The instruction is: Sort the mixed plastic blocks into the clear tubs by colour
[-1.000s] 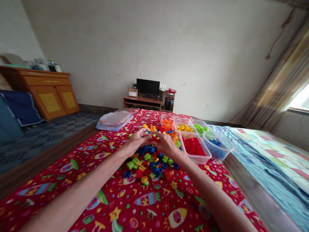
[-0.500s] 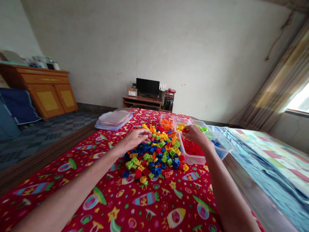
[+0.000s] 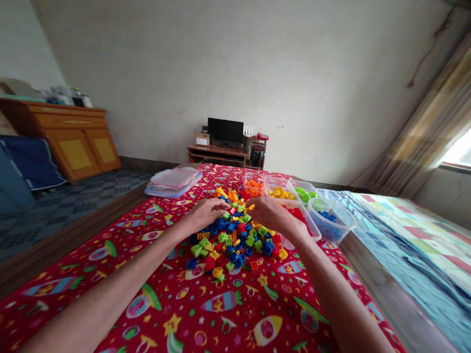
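Nearest, a red tablecloth printed with rockets and stars (image 3: 235,314) covers the table, and both bare forearms reach forward over it. Beyond them a loose pile of small plastic building bricks in blue, green, yellow, orange and red (image 3: 235,235) lies mid-table, its long axis running away from the person towards the far edge. The left hand (image 3: 206,213) rests on the pile's left side with its fingers curled down into the bricks; whether its grip has hold of one cannot be told. The right hand (image 3: 270,214) hovers over the right side, fingers bent, and its grip is just as unclear. Just right of it stands a clear plastic tub of red bricks (image 3: 307,220), then a round clear tub of blue bricks (image 3: 333,220). Farther off lie stacked clear lids (image 3: 172,181).
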Action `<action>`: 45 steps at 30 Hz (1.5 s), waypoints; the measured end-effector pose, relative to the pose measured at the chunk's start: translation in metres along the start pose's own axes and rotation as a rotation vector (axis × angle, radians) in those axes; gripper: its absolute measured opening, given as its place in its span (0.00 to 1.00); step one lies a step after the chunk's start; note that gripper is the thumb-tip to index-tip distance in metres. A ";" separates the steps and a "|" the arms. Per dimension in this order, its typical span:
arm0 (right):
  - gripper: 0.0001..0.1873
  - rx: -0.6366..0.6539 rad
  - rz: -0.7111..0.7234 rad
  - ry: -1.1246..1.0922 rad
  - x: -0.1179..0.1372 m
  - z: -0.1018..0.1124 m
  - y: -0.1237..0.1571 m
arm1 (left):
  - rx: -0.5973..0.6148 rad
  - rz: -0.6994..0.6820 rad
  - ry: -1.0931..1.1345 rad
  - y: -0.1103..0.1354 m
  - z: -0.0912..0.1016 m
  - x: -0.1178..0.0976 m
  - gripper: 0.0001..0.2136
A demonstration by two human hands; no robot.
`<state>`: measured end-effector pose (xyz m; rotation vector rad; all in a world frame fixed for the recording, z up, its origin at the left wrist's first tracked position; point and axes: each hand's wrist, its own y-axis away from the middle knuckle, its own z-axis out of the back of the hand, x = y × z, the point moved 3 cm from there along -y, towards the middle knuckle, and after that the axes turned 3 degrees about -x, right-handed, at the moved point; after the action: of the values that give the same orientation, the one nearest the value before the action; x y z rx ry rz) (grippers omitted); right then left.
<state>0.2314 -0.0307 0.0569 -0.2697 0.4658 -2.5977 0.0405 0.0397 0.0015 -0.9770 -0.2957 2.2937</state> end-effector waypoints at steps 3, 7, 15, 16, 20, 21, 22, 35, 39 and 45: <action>0.11 0.097 0.119 -0.018 0.035 -0.014 0.002 | -0.032 -0.126 -0.131 0.001 -0.007 0.003 0.17; 0.13 0.158 0.128 0.133 0.044 -0.026 0.002 | 0.049 -0.299 -0.132 0.006 -0.024 0.005 0.17; 0.13 0.180 -0.044 0.176 0.016 -0.051 -0.001 | -0.048 -0.196 -0.175 0.008 -0.022 0.004 0.07; 0.13 0.182 -0.040 0.170 0.017 -0.054 -0.001 | -0.058 -0.193 -0.177 0.008 -0.022 0.005 0.06; 0.14 0.185 -0.033 0.142 0.022 -0.060 0.001 | -0.073 -0.194 -0.170 0.008 -0.025 0.009 0.04; 0.14 0.177 -0.028 0.129 0.021 -0.060 0.002 | -0.063 -0.186 -0.168 0.007 -0.026 0.010 0.04; 0.14 0.169 -0.020 0.117 0.020 -0.060 0.002 | -0.058 -0.175 -0.166 0.007 -0.027 0.010 0.04; 0.18 -0.110 -0.114 0.004 0.005 -0.042 -0.003 | -0.135 0.067 0.286 0.003 -0.017 -0.005 0.22; 0.23 -0.111 -0.075 -0.032 0.003 -0.046 -0.005 | -0.124 0.144 0.443 0.002 -0.021 -0.002 0.28; 0.18 -0.051 -0.035 -0.117 0.013 -0.038 -0.007 | -0.134 0.225 0.624 0.004 -0.025 -0.003 0.34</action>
<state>0.2071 -0.0205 0.0258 -0.4480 0.4906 -2.5895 0.0586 0.0339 -0.0159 -1.8030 -0.0748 2.0419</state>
